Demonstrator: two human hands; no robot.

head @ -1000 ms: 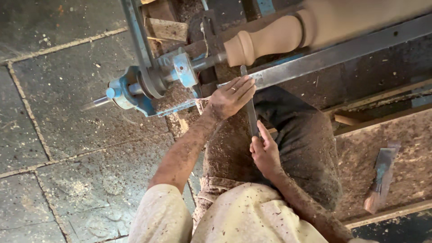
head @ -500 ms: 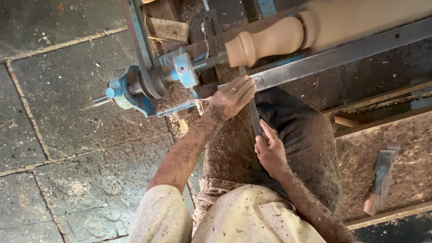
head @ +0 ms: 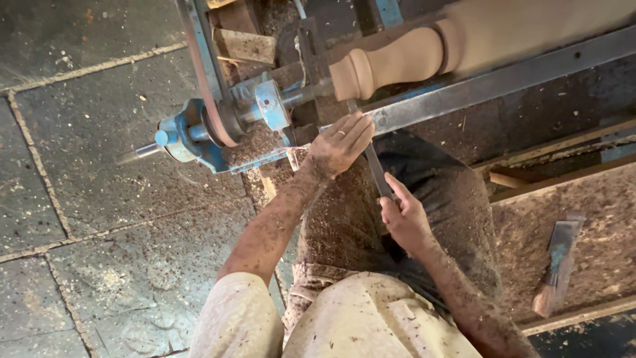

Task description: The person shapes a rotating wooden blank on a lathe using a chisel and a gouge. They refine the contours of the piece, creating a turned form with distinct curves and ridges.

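The left hand (head: 339, 144) presses a chisel (head: 374, 166) onto the metal rest (head: 503, 81) — fingers closed over it; the right hand (head: 403, 217) grips its handle end, apparently, near the turned wood (head: 391, 66).

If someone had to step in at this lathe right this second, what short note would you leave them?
Left hand: resting on the metal tool rest, fingers steadying the chisel blade.
Right hand: gripping the chisel lower down, near its handle end.
Wooden spindle: mounted in the lathe, chisel tip at its rounded end by the blue tailstock.
Done: bead and curved neck already shaped.
Left: cannot tell how much more cutting remains.
A spare chisel lies on the sawdust-covered board to the right.
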